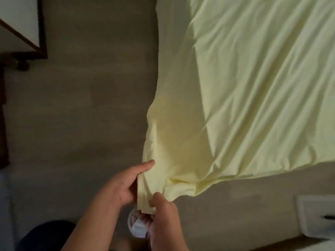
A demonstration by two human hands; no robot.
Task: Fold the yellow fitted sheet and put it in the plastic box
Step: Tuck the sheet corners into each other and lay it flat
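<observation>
The plastic box (314, 214) lies below and right of the yellow fitted sheet (253, 87), cut off by the frame edge. A blurred whitish thing (137, 225) under the sheet's corner cannot be made out. Dark-framed furniture (27, 29) stands well left of the sheet, across the carpet (81, 115). The sheet spreads pale and creased, with the left hand (123, 187) and right hand (163, 212) pinching its gathered corner.

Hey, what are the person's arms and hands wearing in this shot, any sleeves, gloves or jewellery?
The left forearm and right forearm are bare to the frame's edge, with no sleeve in view. The left hand and right hand have no gloves, and no watch, bracelet or ring shows on either.
</observation>
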